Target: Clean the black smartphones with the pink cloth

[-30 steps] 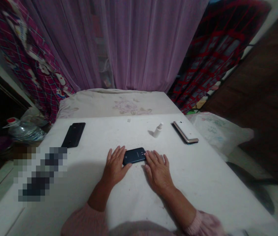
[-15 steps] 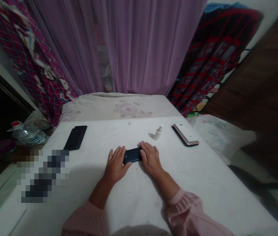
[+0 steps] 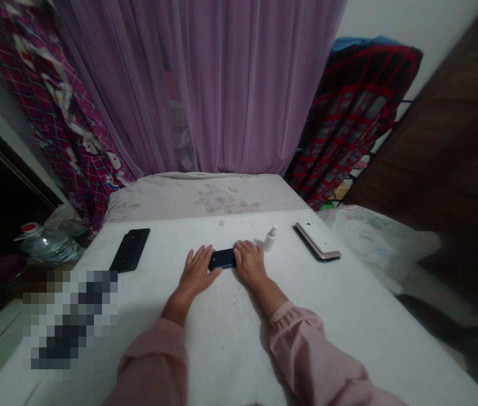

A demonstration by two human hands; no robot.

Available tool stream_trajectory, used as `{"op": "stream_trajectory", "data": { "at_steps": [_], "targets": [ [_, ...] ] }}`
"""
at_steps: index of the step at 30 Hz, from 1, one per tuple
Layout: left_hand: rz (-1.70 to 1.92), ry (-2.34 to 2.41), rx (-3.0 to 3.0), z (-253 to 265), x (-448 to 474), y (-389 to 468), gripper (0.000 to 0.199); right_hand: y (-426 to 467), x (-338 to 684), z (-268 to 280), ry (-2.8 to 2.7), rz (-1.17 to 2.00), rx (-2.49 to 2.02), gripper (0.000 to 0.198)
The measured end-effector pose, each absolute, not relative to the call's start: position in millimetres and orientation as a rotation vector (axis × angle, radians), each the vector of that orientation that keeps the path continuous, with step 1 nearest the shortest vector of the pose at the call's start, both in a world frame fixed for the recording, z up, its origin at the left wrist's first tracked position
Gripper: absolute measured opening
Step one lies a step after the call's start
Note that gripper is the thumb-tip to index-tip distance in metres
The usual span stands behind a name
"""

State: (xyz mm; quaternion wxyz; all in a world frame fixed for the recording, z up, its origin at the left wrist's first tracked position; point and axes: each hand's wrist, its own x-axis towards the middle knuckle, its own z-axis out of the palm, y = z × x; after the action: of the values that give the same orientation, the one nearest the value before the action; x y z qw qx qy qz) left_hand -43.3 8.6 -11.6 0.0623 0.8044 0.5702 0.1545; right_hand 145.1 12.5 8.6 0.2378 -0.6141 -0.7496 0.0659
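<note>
A dark smartphone point(image 3: 222, 259) lies flat and crosswise on the white table, between my two hands. My left hand point(image 3: 197, 270) rests at its left end, fingers stretched forward and thumb along the near edge. At the right end, my right hand point(image 3: 250, 261) covers part of the phone, its fingers bent over that end. Just beyond my right hand stands a small white spray bottle point(image 3: 270, 239), upright and apart from the fingers.
Stacked phones, a white one point(image 3: 317, 237) on top, lie to the right. Dark phones point(image 3: 131, 250) lie on the left, near a pixelated patch. Purple curtains point(image 3: 239, 84) hang behind the table point(image 3: 222, 349). A water jug point(image 3: 48, 243) stands off its left side, a plastic bag point(image 3: 361, 242) off its right.
Both hands and the phone between them have shifted a little away from me across the table, closer to the spray bottle. The camera view has tilted slightly upward.
</note>
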Motion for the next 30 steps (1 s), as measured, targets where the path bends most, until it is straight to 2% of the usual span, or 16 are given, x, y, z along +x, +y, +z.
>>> {"op": "stream_trajectory", "data": {
  "at_steps": [9,19,30],
  "targets": [
    [0.483,1.772,2.42,-15,-42,5,0.051,-3,100,16,-2.228,0.184,-1.483,0.038],
    [0.562,1.737,2.452,-20,-44,5,0.054,9,153,4,-2.142,0.021,-1.703,0.039],
    [0.602,1.727,2.465,-22,-45,5,0.053,-31,141,-2,-2.239,0.064,-1.494,0.043]
  ]
}}
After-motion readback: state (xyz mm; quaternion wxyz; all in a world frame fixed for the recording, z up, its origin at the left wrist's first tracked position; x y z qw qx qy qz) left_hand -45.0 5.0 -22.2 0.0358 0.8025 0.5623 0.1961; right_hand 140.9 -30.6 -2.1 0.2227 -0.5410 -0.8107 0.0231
